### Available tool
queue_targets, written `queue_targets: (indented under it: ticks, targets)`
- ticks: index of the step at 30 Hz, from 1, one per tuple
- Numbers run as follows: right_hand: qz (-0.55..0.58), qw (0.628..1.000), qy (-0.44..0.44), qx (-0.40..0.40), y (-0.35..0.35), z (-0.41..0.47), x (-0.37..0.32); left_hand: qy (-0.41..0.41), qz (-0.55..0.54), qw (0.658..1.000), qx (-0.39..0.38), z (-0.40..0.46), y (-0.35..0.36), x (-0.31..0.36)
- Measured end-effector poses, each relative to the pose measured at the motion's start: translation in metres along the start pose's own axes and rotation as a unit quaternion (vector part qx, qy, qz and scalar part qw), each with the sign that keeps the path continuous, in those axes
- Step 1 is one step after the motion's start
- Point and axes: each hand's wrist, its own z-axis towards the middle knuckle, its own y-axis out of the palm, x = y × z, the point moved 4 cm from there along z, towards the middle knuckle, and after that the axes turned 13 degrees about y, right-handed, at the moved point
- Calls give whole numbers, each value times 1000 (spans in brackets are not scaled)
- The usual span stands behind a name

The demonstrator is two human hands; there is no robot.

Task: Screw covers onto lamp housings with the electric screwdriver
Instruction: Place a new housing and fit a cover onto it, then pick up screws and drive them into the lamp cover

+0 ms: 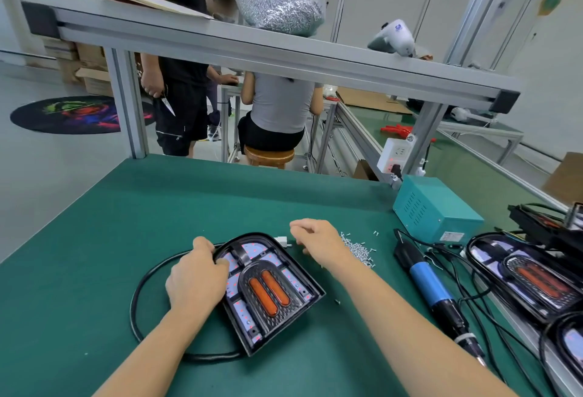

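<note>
Head view: the lamp housing (271,289) lies flat on the green table (94,239). The left hand (195,280) grips its edge. The right hand (318,239) hovers curled by the screws (359,250); whether it pinches one, nobody can tell. The lamp looks hard, light and easy to scratch, so holding the rim seems best.

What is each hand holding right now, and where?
Left hand grips the lamp housing at its left rim. Right hand hovers curled beside the screw pile; any screw pinched cannot be told.

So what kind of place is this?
Probably a factory assembly line: a lamp housing on a green workbench, loose screws, an electric screwdriver and other workers nearby.
</note>
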Motion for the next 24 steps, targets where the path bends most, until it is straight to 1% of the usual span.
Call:
queue_targets:
  ticks: [2,3,4,5,6,8,10,12,13,14,15,16,17,18,19,20,21,23,24]
  targets:
    - [33,997,11,-65,-5,-19,2,6,12,1000,6,1,-1,2]
    - [27,995,12,-93,-8,-30,4,8,16,1000,5,1,-1,2]
    - [14,995,6,-101,-11,-38,8,9,23,1000,1,0,-1,2]
    - [1,996,0,-89,-16,-44,15,11,33,999,-7,-1,0,2]
    - [-20,998,-5,-59,-22,-49,22,13,48,999,-17,-3,1,3]
    - [-72,997,-12,30,-40,-59,37,18,76,996,-39,-5,0,3]
    - [-113,988,-13,107,-60,-68,52,23,116,991,-58,-6,-6,4]
    - [-153,974,-6,167,-80,-76,67,37,162,984,-62,-3,-17,6]
    - [-171,967,9,190,-90,-80,76,54,172,982,-51,-1,-23,10]
    - [-188,959,34,207,-100,-82,86,89,165,982,-25,1,-29,18]
    - [-206,951,66,219,-110,-84,97,140,136,981,14,1,-33,30]
    - [-226,943,102,224,-118,-84,107,198,86,975,53,-2,-35,46]
    - [-247,933,137,223,-124,-84,117,251,30,965,69,-7,-35,65]
    - [-268,924,168,217,-128,-84,125,301,-25,951,61,-12,-32,85]
    - [-283,916,191,211,-130,-84,131,344,-69,936,25,-17,-26,105]
    - [-292,911,210,201,-131,-83,137,379,-99,920,-28,-23,-16,124]
    - [-297,909,225,189,-130,-83,141,407,-104,903,-88,-28,-3,140]
    - [-294,909,246,164,-127,-82,148,447,-39,873,-188,-34,26,163]
    - [-288,911,251,159,-127,-81,151,460,4,861,-216,-35,38,170]
